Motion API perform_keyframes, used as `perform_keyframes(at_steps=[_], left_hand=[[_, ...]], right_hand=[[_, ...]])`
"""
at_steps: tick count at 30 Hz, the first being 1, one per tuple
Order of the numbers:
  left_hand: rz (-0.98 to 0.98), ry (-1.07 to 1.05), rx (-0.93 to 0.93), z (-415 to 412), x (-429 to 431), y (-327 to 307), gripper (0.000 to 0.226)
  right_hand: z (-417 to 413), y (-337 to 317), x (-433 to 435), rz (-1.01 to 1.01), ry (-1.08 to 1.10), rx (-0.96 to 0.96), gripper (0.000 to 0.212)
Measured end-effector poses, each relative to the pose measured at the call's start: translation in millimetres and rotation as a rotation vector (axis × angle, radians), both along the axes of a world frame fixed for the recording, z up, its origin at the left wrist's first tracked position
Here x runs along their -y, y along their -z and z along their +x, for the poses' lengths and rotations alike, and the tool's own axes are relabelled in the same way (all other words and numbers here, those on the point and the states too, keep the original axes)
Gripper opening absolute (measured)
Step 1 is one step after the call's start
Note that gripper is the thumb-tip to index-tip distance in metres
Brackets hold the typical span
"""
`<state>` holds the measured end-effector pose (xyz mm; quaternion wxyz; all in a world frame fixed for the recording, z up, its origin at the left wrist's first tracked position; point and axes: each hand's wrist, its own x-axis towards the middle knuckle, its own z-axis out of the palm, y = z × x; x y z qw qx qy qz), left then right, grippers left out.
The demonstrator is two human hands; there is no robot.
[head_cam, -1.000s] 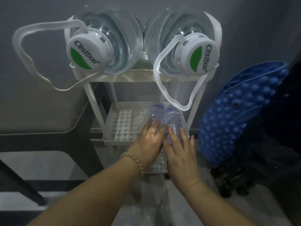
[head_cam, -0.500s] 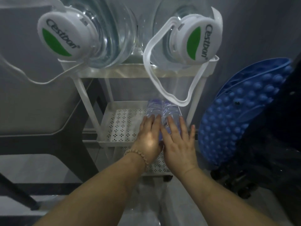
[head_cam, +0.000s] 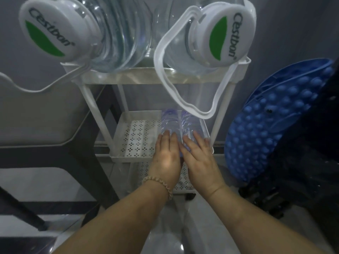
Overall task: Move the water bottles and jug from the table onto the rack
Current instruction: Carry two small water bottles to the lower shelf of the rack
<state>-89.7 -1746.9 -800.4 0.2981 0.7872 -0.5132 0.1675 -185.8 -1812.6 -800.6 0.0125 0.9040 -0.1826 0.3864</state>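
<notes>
Head view: both hands press flat on two bottles lying on the middle shelf of the rack [head_cam: 117,158].

The left hand [head_cam: 166,158] covers the left bottle [head_cam: 167,122], the right hand [head_cam: 199,160] the right bottle [head_cam: 189,123]; fingers are stretched, not closed around them. The bottles lie by the shelf's right edge, long axes pointing from the front edge to the back.
</notes>
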Motion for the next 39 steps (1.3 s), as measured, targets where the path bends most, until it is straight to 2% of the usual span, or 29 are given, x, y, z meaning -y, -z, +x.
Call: perform_keyframes(at_steps=[3, 6, 13, 17, 19, 21, 24, 26, 28, 33, 37, 39], left_hand=[[0.021, -0.012, 0.05, -1, 0, -6, 0.066], [0.084, 0.041, -0.019, 4, 0, -10, 0.074], [0.168, 0.178, 0.017, 18, 4, -7, 0.068], [0.17, 0.124, 0.019, 11, -2, -13, 0.069], [0.175, 0.082, 0.098, 4, -8, -19, 0.07], [0.238, 0.039, 0.166, 0, -18, -21, 0.073], [0.448, 0.002, 0.195, -9, -46, -35, 0.074], [0.537, 0.027, 0.164, -14, -74, -55, 0.066], [0.503, 0.054, 0.131, -22, -106, -80, 0.063], [0.585, 0.061, 0.068, -46, -194, -178, 0.067], [0.658, 0.083, -0.019, -70, -257, -300, 0.1], [0.658, 0.091, -0.045, -82, -278, -356, 0.108]], right_hand=[[-3, -4, -1, 0.022, 0.043, -0.087, 0.045], [-4, -6, -7, -0.001, 0.155, -0.155, 0.052], [-4, 1, -17, -0.017, 0.32, -0.213, 0.062], [-4, 2, -19, -0.041, 0.348, -0.25, 0.067], [-4, 1, -22, -0.047, 0.381, -0.262, 0.075], [-6, -5, -27, -0.025, 0.42, -0.267, 0.078], [-15, -23, -48, 0.04, 0.412, -0.304, 0.086], [-22, -45, -70, 0.095, 0.394, -0.359, 0.091], [-31, -70, -99, 0.142, 0.401, -0.392, 0.09], [-63, -168, -185, 0.299, 0.381, -0.527, 0.097], [-95, -294, -254, 0.375, 0.328, -0.562, 0.097], [-107, -349, -276, 0.383, 0.33, -0.554, 0.097]])
